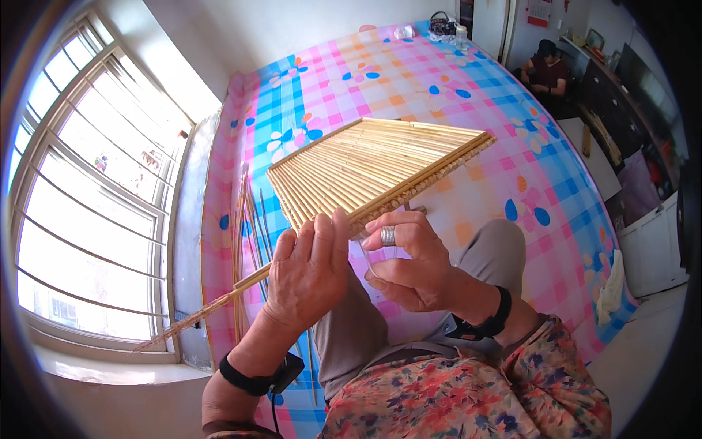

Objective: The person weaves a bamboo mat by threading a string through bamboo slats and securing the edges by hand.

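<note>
In the head view, the left thumb and the underside of the reed panel (376, 168) are hidden, and the thin pale thread (363, 257) by the right fingertips is hard to trace. The left hand (307, 282) comes up from below, back upward, while the right hand (413, 267) reaches in from the lower right, wrist bent and fingers curled. The left grip is closed over the near edge of the panel, tilted above the flowered bed sheet (559, 227), with a feathery-tipped stalk (252, 279) projecting leftward; the right grip is partly curled, whether pinching the thread I cannot tell
</note>
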`<state>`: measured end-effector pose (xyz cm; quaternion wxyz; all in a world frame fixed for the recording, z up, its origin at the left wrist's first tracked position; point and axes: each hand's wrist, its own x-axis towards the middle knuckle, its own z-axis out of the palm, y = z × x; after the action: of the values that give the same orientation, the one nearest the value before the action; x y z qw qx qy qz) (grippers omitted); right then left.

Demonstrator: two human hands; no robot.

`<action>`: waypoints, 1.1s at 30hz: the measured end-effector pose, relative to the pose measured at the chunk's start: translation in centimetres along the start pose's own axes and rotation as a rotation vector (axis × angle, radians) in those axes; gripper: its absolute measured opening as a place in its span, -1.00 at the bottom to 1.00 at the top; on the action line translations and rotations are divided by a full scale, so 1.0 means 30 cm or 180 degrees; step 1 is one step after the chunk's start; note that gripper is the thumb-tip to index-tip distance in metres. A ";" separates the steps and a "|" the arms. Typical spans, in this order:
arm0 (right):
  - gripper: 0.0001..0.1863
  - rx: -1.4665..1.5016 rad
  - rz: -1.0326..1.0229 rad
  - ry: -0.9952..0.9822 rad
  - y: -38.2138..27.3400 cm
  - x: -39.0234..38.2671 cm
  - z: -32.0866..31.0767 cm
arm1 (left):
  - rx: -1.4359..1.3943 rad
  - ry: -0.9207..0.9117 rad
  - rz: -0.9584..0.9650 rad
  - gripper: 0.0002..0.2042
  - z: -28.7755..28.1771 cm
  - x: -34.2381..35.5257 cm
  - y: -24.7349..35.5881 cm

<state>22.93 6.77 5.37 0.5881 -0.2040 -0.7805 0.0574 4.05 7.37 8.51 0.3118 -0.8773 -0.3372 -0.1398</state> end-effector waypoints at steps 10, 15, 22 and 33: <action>-0.78 0.2474 0.1522 0.0326 -0.104 0.040 0.076 | -0.0310 -0.0095 0.0103 -0.43 0.026 0.026 -0.014; -0.79 0.2321 0.1759 0.0455 -0.154 0.005 0.083 | -0.0092 0.0045 0.0117 -0.45 0.043 0.013 0.003; -0.79 0.2337 0.1754 0.0700 -0.172 -0.047 0.099 | 0.0219 -0.0014 0.0163 -0.55 0.037 0.028 0.022; -0.90 0.1693 0.1323 -0.0068 -0.149 -0.101 0.036 | -0.0073 0.0161 -0.0010 -0.58 0.051 0.038 0.046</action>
<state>21.47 1.71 3.82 0.5883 -0.1976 -0.6860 0.3798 5.89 8.13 7.22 0.3099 -0.8764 -0.3290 -0.1663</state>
